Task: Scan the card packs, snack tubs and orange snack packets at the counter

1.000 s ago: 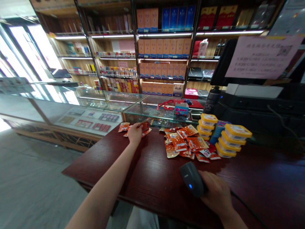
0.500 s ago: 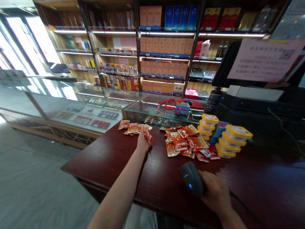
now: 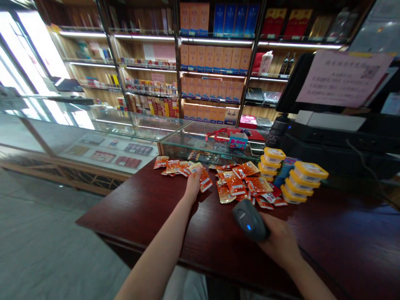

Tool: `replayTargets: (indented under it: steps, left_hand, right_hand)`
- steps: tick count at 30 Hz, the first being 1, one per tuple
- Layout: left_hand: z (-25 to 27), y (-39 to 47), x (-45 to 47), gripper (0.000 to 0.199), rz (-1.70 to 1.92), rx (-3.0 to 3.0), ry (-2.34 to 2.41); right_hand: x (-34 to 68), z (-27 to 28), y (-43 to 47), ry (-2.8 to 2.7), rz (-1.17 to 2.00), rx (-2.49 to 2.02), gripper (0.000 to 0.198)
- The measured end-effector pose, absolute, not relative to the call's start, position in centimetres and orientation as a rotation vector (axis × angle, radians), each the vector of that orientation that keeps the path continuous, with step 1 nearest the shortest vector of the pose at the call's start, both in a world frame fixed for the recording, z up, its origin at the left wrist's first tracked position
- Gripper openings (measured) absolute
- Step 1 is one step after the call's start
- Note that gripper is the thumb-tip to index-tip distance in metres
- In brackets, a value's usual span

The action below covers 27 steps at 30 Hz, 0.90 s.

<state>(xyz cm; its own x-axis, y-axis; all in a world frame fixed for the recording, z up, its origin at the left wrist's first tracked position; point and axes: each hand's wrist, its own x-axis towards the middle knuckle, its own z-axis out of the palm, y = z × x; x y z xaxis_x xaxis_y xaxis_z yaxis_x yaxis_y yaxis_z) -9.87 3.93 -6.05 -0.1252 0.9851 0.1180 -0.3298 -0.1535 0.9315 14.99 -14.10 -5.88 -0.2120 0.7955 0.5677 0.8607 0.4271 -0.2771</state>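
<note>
My left hand (image 3: 193,186) is closed on an orange snack packet (image 3: 204,179), held just above the dark red counter (image 3: 140,204) with the printed side showing. Behind it lies a short row of similar packets (image 3: 172,166). My right hand (image 3: 281,241) grips a black barcode scanner (image 3: 251,221) with a lit blue light, its head tilted toward the left and away from me. Beyond the scanner is a loose heap of orange snack packets (image 3: 234,183). The scanner's handle is mostly hidden by my fingers.
Yellow-lidded tubs (image 3: 301,183) stand stacked at the right, with a second stack (image 3: 270,160) behind the heap. A glass display case (image 3: 175,137) borders the counter's far side. A monitor with a pink notice (image 3: 343,79) rises at the right. The scanner's cable (image 3: 321,266) trails right.
My left hand has shifted slightly right, and the packet in it has turned so more of its face shows. My right hand and the scanner have moved slightly up and left.
</note>
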Motion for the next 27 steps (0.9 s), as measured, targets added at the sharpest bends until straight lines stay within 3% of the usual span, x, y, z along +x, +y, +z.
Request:
replayTargets:
  steps: [6,12,27]
  left_hand:
    - [-6.5,3.6,-9.5,0.043,1.561,1.234,1.021]
    - [-6.7,3.5,-9.5,0.047,1.594,1.280,0.936]
    - [-7.6,4.2,-9.7,0.041,1.622,1.454,1.003]
  right_hand:
    - [12.7,-2.1,-13.0,-1.708,0.333,-1.376,0.034]
    - [11.3,-0.2,-11.3,-1.665,0.578,-1.240,0.038]
    - [9.6,-0.3,-10.6,-1.748,0.581,-1.210,0.035]
